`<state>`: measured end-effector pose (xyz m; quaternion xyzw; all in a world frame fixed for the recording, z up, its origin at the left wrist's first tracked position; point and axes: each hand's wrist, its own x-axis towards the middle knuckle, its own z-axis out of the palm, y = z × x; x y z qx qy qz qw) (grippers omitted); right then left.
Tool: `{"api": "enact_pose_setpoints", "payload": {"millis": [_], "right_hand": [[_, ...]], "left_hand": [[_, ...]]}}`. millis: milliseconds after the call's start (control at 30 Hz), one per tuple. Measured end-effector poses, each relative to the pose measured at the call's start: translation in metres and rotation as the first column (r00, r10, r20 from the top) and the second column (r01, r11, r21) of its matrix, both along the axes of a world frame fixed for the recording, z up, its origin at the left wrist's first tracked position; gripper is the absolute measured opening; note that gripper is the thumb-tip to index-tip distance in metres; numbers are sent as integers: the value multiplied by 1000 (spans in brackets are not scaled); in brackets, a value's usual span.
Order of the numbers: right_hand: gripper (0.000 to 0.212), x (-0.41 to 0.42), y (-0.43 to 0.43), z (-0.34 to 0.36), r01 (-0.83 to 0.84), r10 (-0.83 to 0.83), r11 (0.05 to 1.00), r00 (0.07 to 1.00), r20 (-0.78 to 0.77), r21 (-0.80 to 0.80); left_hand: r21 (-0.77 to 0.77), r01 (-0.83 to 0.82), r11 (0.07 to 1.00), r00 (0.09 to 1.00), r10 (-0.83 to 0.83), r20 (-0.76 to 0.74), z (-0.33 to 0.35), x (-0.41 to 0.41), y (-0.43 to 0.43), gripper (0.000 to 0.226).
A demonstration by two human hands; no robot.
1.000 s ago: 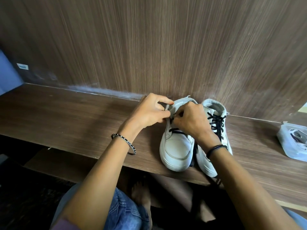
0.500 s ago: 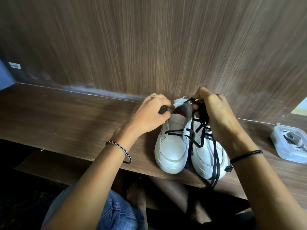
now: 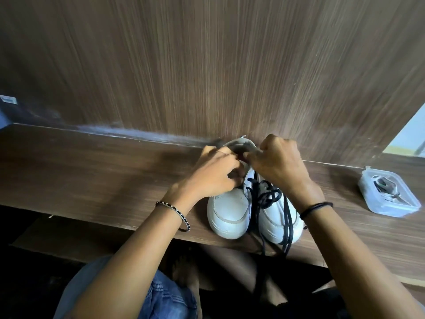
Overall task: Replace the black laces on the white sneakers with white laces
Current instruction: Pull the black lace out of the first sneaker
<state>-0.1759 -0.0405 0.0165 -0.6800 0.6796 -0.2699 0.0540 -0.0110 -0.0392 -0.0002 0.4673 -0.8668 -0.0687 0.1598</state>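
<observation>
Two white sneakers stand side by side on the wooden desk, toes toward me. The left sneaker has my left hand curled around its upper part. My right hand pinches the grey tongue of that same sneaker from the right. A loose black lace lies bunched on the right sneaker, and its ends trail over the desk's front edge. My hands hide the eyelets of the left sneaker.
A clear plastic container with pale contents sits on the desk at the far right. A wood-grain wall rises directly behind the sneakers. My knees in jeans are below the desk edge.
My right hand had lifted the black lace up out of the left sneaker. It has let the lace drop onto the right sneaker and moved back to the left sneaker's tongue.
</observation>
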Motion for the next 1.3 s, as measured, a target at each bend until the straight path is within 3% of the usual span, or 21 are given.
{"api": "enact_pose_setpoints", "payload": {"millis": [133, 267, 333, 467, 600, 800, 867, 967, 1100, 1167, 1300], "right_hand": [[37, -1, -3, 7, -59, 64, 987, 998, -25, 150], [27, -7, -10, 10, -85, 85, 980, 996, 3, 181], [27, -7, -11, 9, -92, 95, 978, 995, -10, 185], [32, -8, -9, 8, -110, 116, 978, 993, -21, 176], [28, -8, -10, 12, -130, 135, 969, 991, -10, 208], [16, -11, -11, 11, -157, 160, 962, 987, 4, 224], [16, -12, -13, 9, -169, 175, 957, 985, -3, 234], [19, -11, -17, 6, -173, 178, 962, 984, -3, 212], [20, -11, -19, 5, -200, 204, 956, 979, 2, 217], [23, -11, -21, 2, -205, 210, 952, 978, 4, 228], [23, -9, -18, 3, -213, 220, 950, 976, -3, 230]], "left_hand": [[6, -135, 991, 990, 135, -33, 4, -2, 4, 17], [-5, -286, 958, 936, 279, -216, 3, 0, 1, 13], [-36, -210, 977, 963, 200, -184, 4, 4, -3, 10], [33, -40, 999, 999, 40, 1, 8, 7, 2, 35], [-38, 102, 994, 994, -100, 53, 9, 0, 7, 24], [-31, 146, 989, 974, -138, 181, 24, 0, -11, 12], [-29, 70, 997, 987, -65, 149, 24, -5, -9, 11], [-52, -149, 987, 981, 154, 113, 28, -12, -2, 25], [-93, -349, 932, 936, 352, 17, 33, -6, -9, 20], [-94, -302, 949, 953, 304, 3, 31, -2, -16, 19], [-70, -6, 998, 991, 15, 132, 30, 2, -23, 17]]}}
